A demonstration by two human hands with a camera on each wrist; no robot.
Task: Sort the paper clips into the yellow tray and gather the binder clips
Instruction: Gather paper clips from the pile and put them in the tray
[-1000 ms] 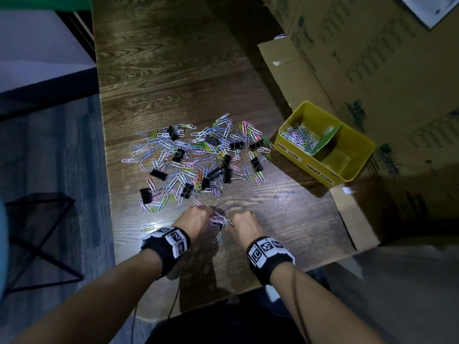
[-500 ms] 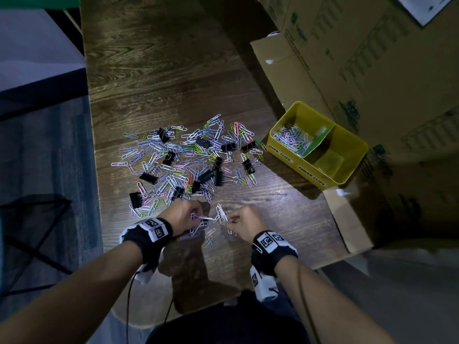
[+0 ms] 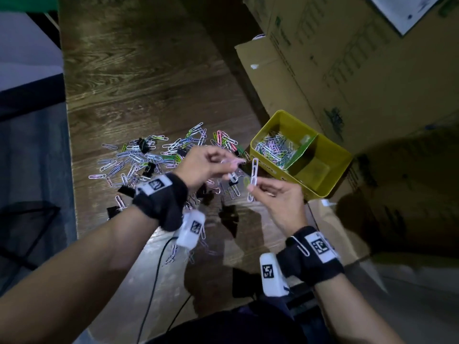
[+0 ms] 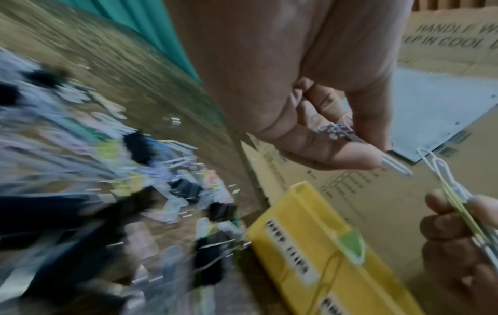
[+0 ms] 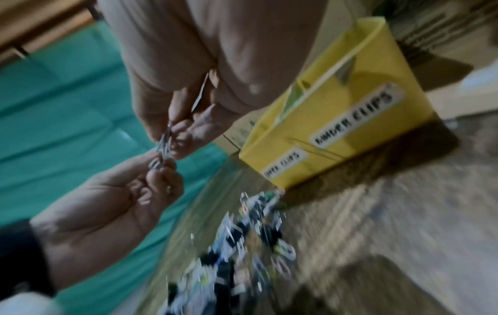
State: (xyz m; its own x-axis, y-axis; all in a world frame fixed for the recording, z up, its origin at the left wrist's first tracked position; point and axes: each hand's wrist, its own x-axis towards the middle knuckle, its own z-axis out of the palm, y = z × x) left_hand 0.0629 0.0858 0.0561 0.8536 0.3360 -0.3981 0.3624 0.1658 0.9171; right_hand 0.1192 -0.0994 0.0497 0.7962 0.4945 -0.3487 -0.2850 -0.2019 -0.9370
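Paper clips [image 3: 253, 173] pinched in the right hand [image 3: 278, 199] stand nearly upright above the wooden table [image 3: 139, 78], long axis vertical, beside the yellow tray [image 3: 330, 180]. The left hand [image 3: 202, 165] pinches a small bunch of clips pointing toward the right one. Only the left wrist view shows a yellow-green wire clip among the white; the head view shows the loose heap [image 3: 149, 157] of thin pastel wire loops and boxy black binder clips [image 3: 149, 169].
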